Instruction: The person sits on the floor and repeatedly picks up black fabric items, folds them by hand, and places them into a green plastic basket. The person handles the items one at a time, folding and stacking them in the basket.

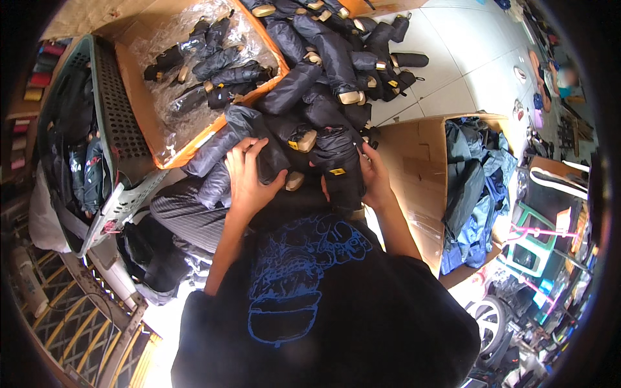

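Note:
Compact folded umbrellas in black sleeves, many with tan handle ends, lie heaped in front of me. My left hand (246, 176) is curled around one black umbrella (266, 150), with the thumb on its near side and the fingers over its left. My right hand (375, 173) grips the right side of another black umbrella (341, 169), which stands roughly upright and bears a small yellow tag. Part of that hand's fingers is hidden behind the sleeve. Between the two lies an umbrella with a tan handle (303, 141).
An orange-edged carton (220, 139) with clear plastic and more umbrellas stands at the far left. Left of it is a green-grey perforated basket (129, 129). At right, a cardboard box (414, 161) holds dark and blue fabric pieces (475, 194). Another person (569, 81) sits far right.

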`<state>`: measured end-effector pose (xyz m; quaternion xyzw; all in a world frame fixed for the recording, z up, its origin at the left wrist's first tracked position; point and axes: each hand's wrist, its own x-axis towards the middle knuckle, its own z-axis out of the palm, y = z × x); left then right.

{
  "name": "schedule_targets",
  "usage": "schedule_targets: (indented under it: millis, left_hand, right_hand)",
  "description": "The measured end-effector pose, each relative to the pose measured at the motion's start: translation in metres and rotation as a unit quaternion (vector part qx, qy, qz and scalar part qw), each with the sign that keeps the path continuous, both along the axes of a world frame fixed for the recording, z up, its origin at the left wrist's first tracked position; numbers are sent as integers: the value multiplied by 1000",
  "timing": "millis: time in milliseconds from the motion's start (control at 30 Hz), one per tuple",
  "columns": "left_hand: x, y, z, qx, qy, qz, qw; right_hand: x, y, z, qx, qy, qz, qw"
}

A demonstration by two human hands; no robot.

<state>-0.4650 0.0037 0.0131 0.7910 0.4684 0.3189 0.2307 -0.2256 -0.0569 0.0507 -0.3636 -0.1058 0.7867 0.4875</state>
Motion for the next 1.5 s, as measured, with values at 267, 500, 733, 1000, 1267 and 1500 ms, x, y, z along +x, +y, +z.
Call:
schedule_targets:
  millis: [267,500,733,1000,1267,1500]
  left_hand:
    - [-19,9,-20,-34,-103,-79,991]
    - [-14,31,-7,-160,-154,-90,971]
    - [20,25,41,-95,-157,-35,982]
    - [22,23,55,-127,-163,-27,978]
    - [19,11,63,-154,-158,-29,975]
    - [11,-5,52,-165,-229,-8,959]
  right_hand:
    - [-12,-9,-11,97,-91,36,990]
    - [-6,-11,-3,-60,-38,17,997]
    - [-19,5,21,99,-108,158,976]
    - [-6,11,21,117,-180,134,967]
    - [-6,16,25,276,-377,159,870]
    - [-20,10,24,338,-492,169,785]
